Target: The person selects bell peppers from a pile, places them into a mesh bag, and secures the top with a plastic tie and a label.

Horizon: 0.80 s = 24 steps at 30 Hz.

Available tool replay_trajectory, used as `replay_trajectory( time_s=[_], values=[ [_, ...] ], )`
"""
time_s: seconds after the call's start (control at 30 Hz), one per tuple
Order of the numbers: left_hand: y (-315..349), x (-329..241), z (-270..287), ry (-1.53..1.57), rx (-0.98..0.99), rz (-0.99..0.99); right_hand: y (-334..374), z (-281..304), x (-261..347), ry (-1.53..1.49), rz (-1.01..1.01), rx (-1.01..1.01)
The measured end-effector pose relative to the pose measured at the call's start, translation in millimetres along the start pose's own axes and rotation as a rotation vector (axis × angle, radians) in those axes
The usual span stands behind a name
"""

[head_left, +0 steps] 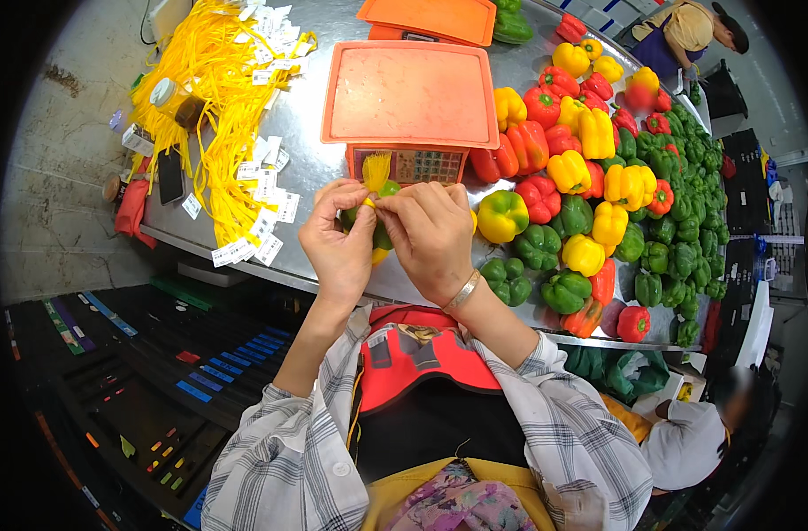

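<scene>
Near the frame's middle, left hand [338,243] and right hand [430,234] are both pinching yellow netting [377,170] around peppers [382,232]. Orange scale [410,93] is sitting just above.

The scale [410,102] is sitting on the metal table [320,164], toward its middle. Directly in front of the scale, both hands are meeting: the left hand [338,243] and the right hand [430,234] are closing around a pepper [382,232] with a net bag [377,171] sticking up between them. Left of the scale, a heap of tagged net bags [218,97] is lying. Right of the scale, a pile of peppers [616,186] is spreading. Behind the scale, a second tray [430,18] is resting.
</scene>
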<state>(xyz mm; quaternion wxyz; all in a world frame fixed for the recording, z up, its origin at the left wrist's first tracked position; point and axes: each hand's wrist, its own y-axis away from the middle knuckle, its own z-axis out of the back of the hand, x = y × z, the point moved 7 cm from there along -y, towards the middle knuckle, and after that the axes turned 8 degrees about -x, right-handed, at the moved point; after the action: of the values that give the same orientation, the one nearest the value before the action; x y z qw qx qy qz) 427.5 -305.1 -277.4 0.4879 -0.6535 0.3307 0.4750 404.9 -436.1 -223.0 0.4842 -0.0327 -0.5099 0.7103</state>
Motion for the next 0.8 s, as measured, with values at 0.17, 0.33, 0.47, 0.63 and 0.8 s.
replay_trajectory(
  time_s=[0.17, 0.33, 0.47, 0.63, 0.8],
  values=[
    [-1.8, -7.4, 1.1, -0.125, 0.043, -0.108, 1.3, -10.2, -5.8, 0.091, 0.007, 0.023],
    [-8.7, -1.2, 6.2, 0.056, 0.097, 0.072, -5.5, -14.4, -8.6, 0.075, 0.045, 0.038],
    [-11.9, 6.8, 8.9, 0.252, 0.096, 0.251, -13.7, -15.2, -9.5, -0.017, 0.049, 0.067],
    [-16.3, 9.7, 13.0, 0.305, 0.229, 0.426, -15.4, -26.8, -16.4, -0.165, -0.042, 0.187],
    [-14.2, 7.1, 16.9, 0.108, 0.092, 0.307, -15.5, -32.5, -16.7, -0.062, -0.156, 0.161]
  ],
)
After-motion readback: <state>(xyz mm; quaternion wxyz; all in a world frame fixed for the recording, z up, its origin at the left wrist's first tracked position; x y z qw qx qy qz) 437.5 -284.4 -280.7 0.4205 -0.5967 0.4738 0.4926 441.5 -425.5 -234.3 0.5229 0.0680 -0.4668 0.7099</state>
